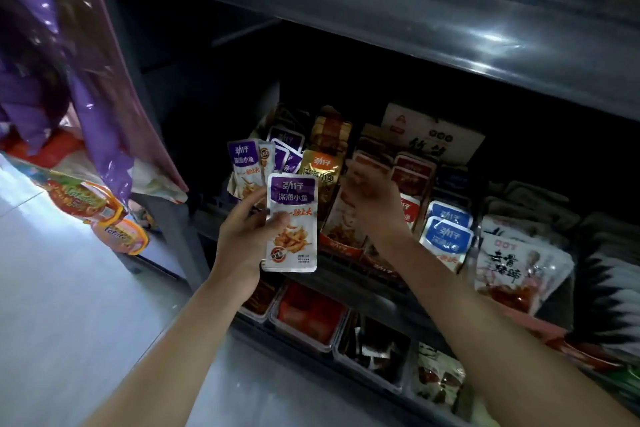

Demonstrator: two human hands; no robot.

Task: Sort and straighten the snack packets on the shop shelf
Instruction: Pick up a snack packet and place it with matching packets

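Now | left hand: purple packets, maybe two | right hand: blurred

The dark shelf before me carries upright rows, from my left: purple packets; gold packets; red packets; blue packets; white bags.

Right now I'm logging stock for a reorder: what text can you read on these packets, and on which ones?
"劲仔 深海小鱼": purple packet in the left hand.
"劲仔 深海小鱼": gold packet.
"劲仔": blue packets.
"去骨猪蹄", likely: white bag.
Small print and other packs: too blurred.
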